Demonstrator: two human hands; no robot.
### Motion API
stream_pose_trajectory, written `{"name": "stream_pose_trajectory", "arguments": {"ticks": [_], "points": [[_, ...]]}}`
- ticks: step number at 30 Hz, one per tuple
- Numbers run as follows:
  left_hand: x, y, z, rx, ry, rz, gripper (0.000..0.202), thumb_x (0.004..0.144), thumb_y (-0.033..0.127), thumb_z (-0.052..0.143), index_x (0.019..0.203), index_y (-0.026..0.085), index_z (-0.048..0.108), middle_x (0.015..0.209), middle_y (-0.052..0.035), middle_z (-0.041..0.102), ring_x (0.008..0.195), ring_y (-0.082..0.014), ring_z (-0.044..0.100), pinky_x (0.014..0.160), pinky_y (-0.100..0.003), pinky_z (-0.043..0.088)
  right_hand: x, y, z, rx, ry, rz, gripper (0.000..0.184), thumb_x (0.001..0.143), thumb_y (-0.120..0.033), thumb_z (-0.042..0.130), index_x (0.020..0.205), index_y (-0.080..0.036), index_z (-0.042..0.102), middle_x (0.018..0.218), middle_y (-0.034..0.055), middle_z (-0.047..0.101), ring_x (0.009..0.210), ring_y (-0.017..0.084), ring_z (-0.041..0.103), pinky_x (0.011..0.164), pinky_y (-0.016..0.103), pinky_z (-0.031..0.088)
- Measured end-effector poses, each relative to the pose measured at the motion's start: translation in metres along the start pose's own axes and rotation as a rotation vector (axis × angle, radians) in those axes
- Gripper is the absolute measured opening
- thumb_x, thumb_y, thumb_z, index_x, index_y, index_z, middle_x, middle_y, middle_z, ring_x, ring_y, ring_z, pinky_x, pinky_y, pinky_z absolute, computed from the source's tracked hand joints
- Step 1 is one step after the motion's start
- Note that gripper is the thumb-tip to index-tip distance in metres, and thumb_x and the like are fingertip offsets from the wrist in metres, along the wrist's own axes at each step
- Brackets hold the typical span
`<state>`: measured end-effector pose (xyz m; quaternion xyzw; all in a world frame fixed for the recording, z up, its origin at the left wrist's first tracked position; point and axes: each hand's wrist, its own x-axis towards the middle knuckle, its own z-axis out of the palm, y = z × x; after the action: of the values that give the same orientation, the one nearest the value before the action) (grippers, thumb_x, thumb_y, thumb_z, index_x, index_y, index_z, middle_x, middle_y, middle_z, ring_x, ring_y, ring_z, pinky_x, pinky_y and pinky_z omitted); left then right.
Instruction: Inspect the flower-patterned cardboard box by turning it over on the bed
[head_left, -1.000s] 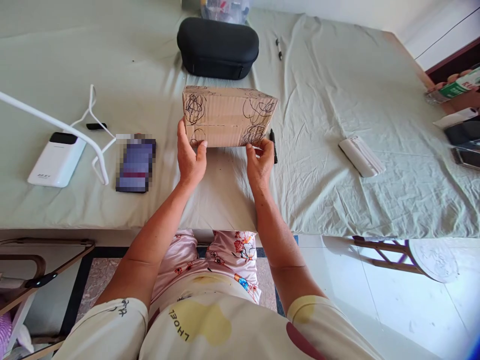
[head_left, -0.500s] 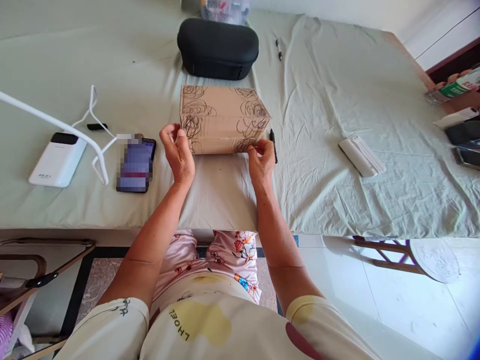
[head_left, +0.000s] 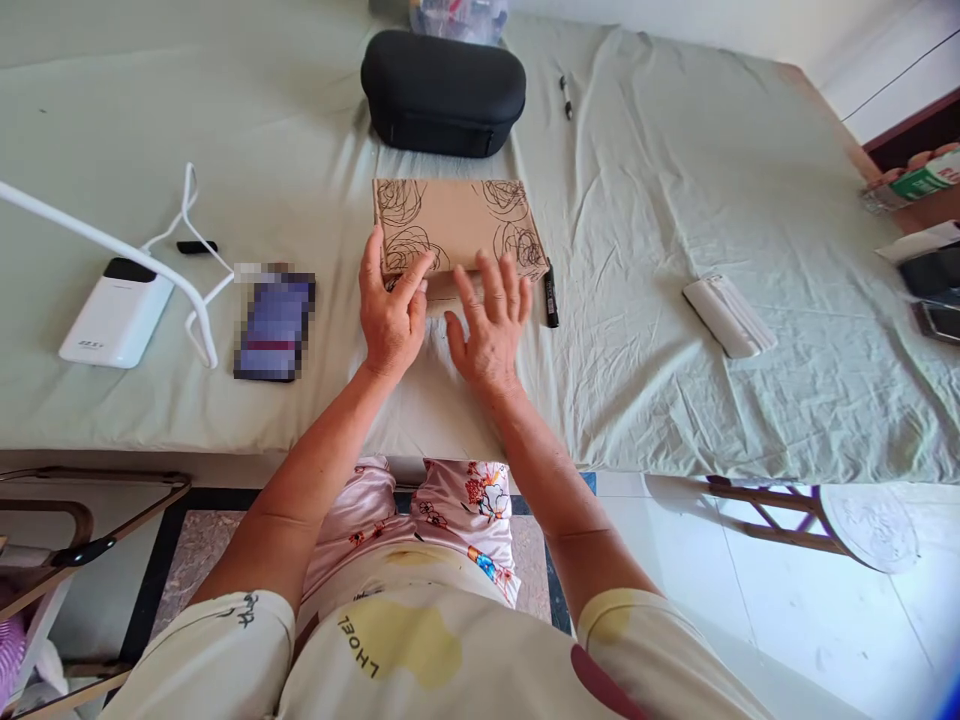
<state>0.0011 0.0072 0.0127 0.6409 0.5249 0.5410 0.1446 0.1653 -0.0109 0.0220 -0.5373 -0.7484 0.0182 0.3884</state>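
A brown cardboard box (head_left: 461, 215) lies on the cloth-covered table in front of me, with black scribbled swirls at the corners of its top. My left hand (head_left: 394, 310) is at its near left corner, fingers apart, thumb and forefinger touching the near edge and side. My right hand (head_left: 491, 320) is spread open, palm down, its fingertips at the near edge of the top. The hands partly hide the front side of the box. Close to the box's right side lies a black marker (head_left: 552, 295).
Behind the box stands a black hard case (head_left: 444, 95); a pen (head_left: 566, 98) lies to its right. At left are a white power bank (head_left: 116, 315), a white stand (head_left: 112, 235), a black cap (head_left: 196, 247) and a phone (head_left: 275, 330). A pale pouch (head_left: 729, 315) lies at right.
The box's raised top has come down flat. My hands have moved inward from its sides to the near edge, and the right fingers have spread out.
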Motion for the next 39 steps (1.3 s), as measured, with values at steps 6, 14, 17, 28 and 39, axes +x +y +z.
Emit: {"name": "stream_pose_trajectory", "arguments": {"ticks": [6,14,17,28,39], "points": [[0.001,-0.007,0.001,-0.023,0.010,0.016,0.051,0.104,0.066,0.044,0.131,0.032,0.070,0.176,0.0032,0.030,0.167,-0.0272,0.023,0.142,-0.046,0.015,-0.002,-0.008,0.003,-0.054,-0.068,-0.007,0.053,0.102,-0.042,0.056,0.154,-0.033,0.054,0.168,0.0031,0.045,0.163,0.030,0.029,0.135,0.063,0.017],[0.004,-0.007,-0.001,-0.037,0.038,0.020,0.049,0.103,0.062,0.048,0.128,0.029,0.074,0.170,-0.0047,0.039,0.165,-0.0307,0.028,0.139,-0.050,0.018,0.004,0.037,0.001,0.036,0.239,0.123,0.045,0.104,-0.044,0.051,0.145,-0.030,0.061,0.161,0.0094,0.046,0.157,0.036,0.036,0.125,0.071,0.033],[0.007,-0.013,-0.004,-0.038,0.072,-0.027,0.046,0.099,0.061,0.057,0.127,0.029,0.074,0.169,-0.0043,0.040,0.166,-0.0322,0.025,0.139,-0.052,0.013,0.006,0.049,-0.002,0.152,0.315,0.137,0.041,0.106,-0.048,0.048,0.138,-0.029,0.065,0.144,0.0109,0.055,0.141,0.031,0.053,0.113,0.061,0.052],[0.007,-0.004,-0.006,0.049,-0.011,-0.029,0.079,0.093,0.086,0.041,0.139,0.027,0.065,0.177,0.0013,0.031,0.170,-0.0290,-0.006,0.141,-0.049,-0.001,-0.009,0.006,0.003,0.409,0.092,-0.170,0.033,0.109,-0.041,0.047,0.129,-0.027,0.069,0.112,0.0085,0.065,0.099,0.020,0.068,0.089,0.041,0.066],[0.006,-0.011,-0.002,0.016,-0.127,0.147,0.067,0.092,0.082,0.053,0.133,0.031,0.065,0.169,-0.0020,0.043,0.169,-0.0344,0.011,0.140,-0.057,0.010,0.000,0.034,0.005,0.306,0.185,0.059,0.042,0.108,-0.050,0.046,0.135,-0.028,0.068,0.122,0.0096,0.066,0.101,0.021,0.068,0.086,0.040,0.066]]}}
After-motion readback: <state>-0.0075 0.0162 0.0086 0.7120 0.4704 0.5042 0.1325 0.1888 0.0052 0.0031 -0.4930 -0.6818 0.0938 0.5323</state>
